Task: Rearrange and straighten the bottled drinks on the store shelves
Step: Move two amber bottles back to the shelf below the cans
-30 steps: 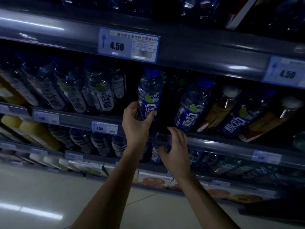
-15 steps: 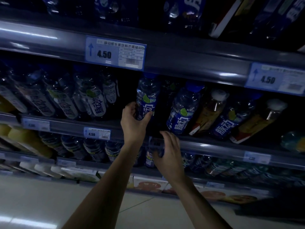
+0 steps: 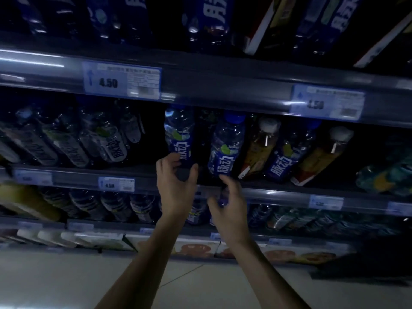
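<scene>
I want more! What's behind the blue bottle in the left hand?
Only darkness shows behind the blue bottle the left hand grips; the bottle covers anything there.

Head-worn view, close before shelves (image 3: 223,85)

left forearm (image 3: 142,264) and right forearm (image 3: 263,270) are reaching up and forward. left hand (image 3: 176,188) is gripping the base of a blue bottle (image 3: 179,139), thumb and fingers curling round it. right hand (image 3: 230,201) is hovering just beside, fingers loosely bent, holding nothing.
</scene>
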`<state>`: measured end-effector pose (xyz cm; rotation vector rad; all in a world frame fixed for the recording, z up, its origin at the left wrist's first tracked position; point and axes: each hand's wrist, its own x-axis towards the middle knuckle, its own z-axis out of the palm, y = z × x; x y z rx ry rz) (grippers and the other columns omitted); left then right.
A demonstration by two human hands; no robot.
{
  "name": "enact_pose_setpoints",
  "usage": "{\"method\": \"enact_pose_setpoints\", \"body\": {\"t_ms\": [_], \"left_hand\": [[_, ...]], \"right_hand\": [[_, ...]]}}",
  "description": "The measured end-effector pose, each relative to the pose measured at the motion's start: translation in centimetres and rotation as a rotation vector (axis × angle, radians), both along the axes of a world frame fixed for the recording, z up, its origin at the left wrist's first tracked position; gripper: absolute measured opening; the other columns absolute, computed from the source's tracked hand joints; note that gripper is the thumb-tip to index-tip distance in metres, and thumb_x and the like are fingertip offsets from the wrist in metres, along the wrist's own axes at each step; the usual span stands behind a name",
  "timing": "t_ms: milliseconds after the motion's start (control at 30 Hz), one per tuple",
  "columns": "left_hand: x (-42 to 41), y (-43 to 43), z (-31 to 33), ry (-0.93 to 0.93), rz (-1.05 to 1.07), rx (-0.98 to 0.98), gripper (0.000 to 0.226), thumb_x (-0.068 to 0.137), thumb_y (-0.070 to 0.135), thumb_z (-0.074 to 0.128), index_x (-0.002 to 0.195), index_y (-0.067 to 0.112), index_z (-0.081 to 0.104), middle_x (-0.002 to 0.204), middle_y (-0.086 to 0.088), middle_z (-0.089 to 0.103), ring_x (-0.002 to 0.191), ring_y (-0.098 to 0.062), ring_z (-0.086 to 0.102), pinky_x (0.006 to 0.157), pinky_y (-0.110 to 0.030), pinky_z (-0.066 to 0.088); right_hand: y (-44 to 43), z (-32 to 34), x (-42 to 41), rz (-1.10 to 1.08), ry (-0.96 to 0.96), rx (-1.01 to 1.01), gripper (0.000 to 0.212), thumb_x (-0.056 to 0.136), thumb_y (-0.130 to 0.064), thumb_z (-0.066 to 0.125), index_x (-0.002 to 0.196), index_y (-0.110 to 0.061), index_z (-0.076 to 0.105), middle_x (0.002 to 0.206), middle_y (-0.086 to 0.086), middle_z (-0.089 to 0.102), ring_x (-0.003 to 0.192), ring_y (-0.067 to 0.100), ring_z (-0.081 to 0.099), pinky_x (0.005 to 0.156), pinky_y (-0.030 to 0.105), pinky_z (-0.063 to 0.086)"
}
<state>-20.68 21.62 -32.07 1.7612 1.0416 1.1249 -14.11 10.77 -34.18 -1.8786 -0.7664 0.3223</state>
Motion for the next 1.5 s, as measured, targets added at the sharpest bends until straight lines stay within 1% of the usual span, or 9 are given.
{"method": "enact_pose_setpoints", "body": {"t_ms": [267, 533, 767, 867, 967, 1100, 1233, 1433, 1500], "left_hand": [[4.6, -7.0, 0.1, 0.066, -0.244, 0.006, 0.030, 0.085, 0.020, 0.070, 0.111, 0.020, 0.055, 0.108, 0.009, 0.049, 0.101, -0.005, 0.052, 0.088, -0.024, 0.046], [9.7, -11.4, 0.7, 0.139, -0.267, -0.144, 0.065, 0.091, 0.028, 0.061, 0.146, 0.019, 0.027, 0.151, 0.005, 0.020, 0.134, -0.008, 0.028, 0.100, -0.008, 0.023], [11.9, -11.7, 0.2, 0.122, -0.121, -0.180, 0.067, 0.090, 0.022, 0.063, 0.146, 0.016, 0.025, 0.150, 0.001, 0.021, 0.131, -0.007, 0.030, 0.102, -0.015, 0.025], [12.5, -11.7, 0.1, 0.109, -0.094, -0.171, 0.066, 0.090, 0.021, 0.064, 0.144, 0.015, 0.027, 0.147, 0.001, 0.025, 0.124, -0.002, 0.032, 0.101, -0.014, 0.027], [13.1, -11.3, -0.4, 0.107, -0.063, -0.147, 0.066, 0.090, 0.027, 0.065, 0.144, 0.016, 0.028, 0.145, -0.001, 0.028, 0.130, -0.014, 0.037, 0.106, -0.027, 0.037], [13.9, -10.8, -0.4, 0.128, -0.007, -0.122, 0.064, 0.090, 0.028, 0.065, 0.142, 0.014, 0.030, 0.139, -0.002, 0.035, 0.125, -0.017, 0.042, 0.104, -0.038, 0.044], [14.5, -10.3, -0.8, 0.109, 0.017, -0.177, 0.070, 0.083, 0.027, 0.072, 0.140, 0.020, 0.032, 0.135, -0.001, 0.045, 0.126, -0.019, 0.046, 0.102, -0.044, 0.046], [14.9, -10.3, -0.1, 0.147, 0.114, -0.261, 0.072, 0.077, 0.036, 0.077, 0.134, 0.024, 0.035, 0.125, 0.003, 0.057, 0.110, -0.018, 0.059, 0.085, -0.046, 0.053], [15.0, -10.2, -0.1, 0.167, 0.126, -0.238, 0.070, 0.077, 0.036, 0.077, 0.132, 0.023, 0.037, 0.123, 0.003, 0.057, 0.107, -0.019, 0.059, 0.083, -0.046, 0.053]], "right_hand": [[-4.3, 1.1, 4.9, -0.316, 0.037, 0.142, 0.035, 0.089, -0.018, 0.064, 0.123, -0.020, 0.053, 0.121, -0.004, 0.056, 0.113, 0.009, 0.054, 0.099, 0.029, 0.046], [-8.4, 1.1, 10.4, -0.510, -0.001, 0.199, 0.041, 0.087, -0.016, 0.067, 0.124, -0.012, 0.051, 0.121, 0.005, 0.051, 0.110, 0.019, 0.056, 0.096, 0.038, 0.049], [-9.4, 1.0, 14.1, -0.536, -0.002, 0.182, 0.062, 0.083, -0.012, 0.072, 0.135, -0.005, 0.038, 0.128, 0.006, 0.039, 0.119, 0.010, 0.041, 0.089, -0.006, 0.026], [-9.2, 1.1, 15.4, -0.527, 0.010, 0.178, 0.068, 0.083, -0.014, 0.073, 0.139, -0.004, 0.035, 0.131, 0.005, 0.036, 0.116, 0.003, 0.037, 0.089, -0.006, 0.024], [-9.2, 0.9, 16.6, -0.515, 0.045, 0.173, 0.072, 0.083, -0.014, 0.073, 0.142, -0.008, 0.032, 0.134, 0.004, 0.037, 0.115, 0.006, 0.040, 0.091, 0.002, 0.032], [-9.5, 0.6, 17.5, -0.462, 0.102, 0.201, 0.069, 0.082, -0.011, 0.072, 0.139, -0.011, 0.033, 0.125, 0.004, 0.049, 0.110, 0.013, 0.050, 0.076, -0.007, 0.034], [-9.9, 0.6, 17.8, -0.409, 0.127, 0.218, 0.063, 0.081, -0.012, 0.074, 0.131, -0.014, 0.036, 0.113, 0.002, 0.058, 0.099, 0.008, 0.057, 0.074, -0.002, 0.040], [-10.0, 0.8, 18.1, -0.403, 0.164, 0.221, 0.067, 0.078, -0.020, 0.078, 0.131, -0.020, 0.036, 0.115, 0.000, 0.057, 0.106, 0.012, 0.058, 0.082, 0.007, 0.044], [-9.9, 0.8, 18.1, -0.409, 0.165, 0.221, 0.072, 0.077, -0.023, 0.078, 0.135, -0.020, 0.036, 0.121, 0.002, 0.056, 0.112, 0.015, 0.056, 0.093, 0.023, 0.049]]}}
